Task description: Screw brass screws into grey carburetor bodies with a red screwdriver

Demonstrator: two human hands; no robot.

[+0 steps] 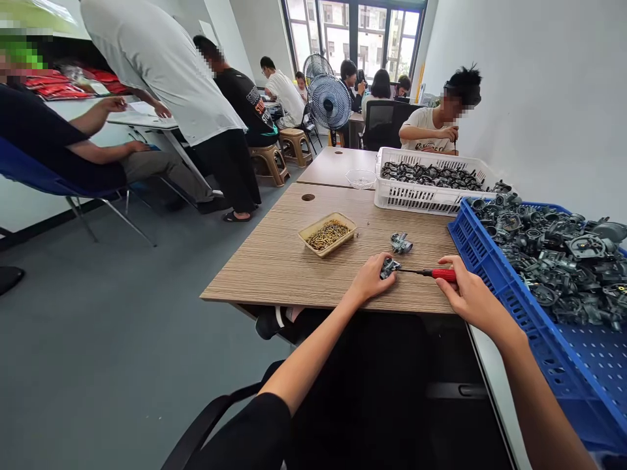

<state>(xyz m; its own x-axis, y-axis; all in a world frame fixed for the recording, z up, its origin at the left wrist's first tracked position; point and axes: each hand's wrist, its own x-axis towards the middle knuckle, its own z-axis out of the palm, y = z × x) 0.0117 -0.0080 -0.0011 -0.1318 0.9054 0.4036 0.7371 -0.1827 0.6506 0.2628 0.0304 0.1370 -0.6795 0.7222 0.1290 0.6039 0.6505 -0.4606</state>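
Observation:
My left hand (373, 279) is closed around a small grey metal carburetor (388, 268), pressing it to the wooden table (264, 261). In my right hand (467, 290) is a screwdriver (443, 275) with a red handle, held level. Its dark shaft points left, and the tip meets the right side of the carburetor; whether it sits in a screw is too small to tell. Just beyond my left hand a second carburetor (401, 243) lies loose. A cream tray (329, 235) full of brass-coloured screws (327, 234) stands to the left of it.
At my right a blue crate (514, 294) holds a heap of carburetors. Behind it stands a white basket (424, 201) of black-and-grey parts, with a clear dish (361, 177) beside it. Across the table a co-worker (435, 124) sits working; several other people and a fan (329, 102) are further off.

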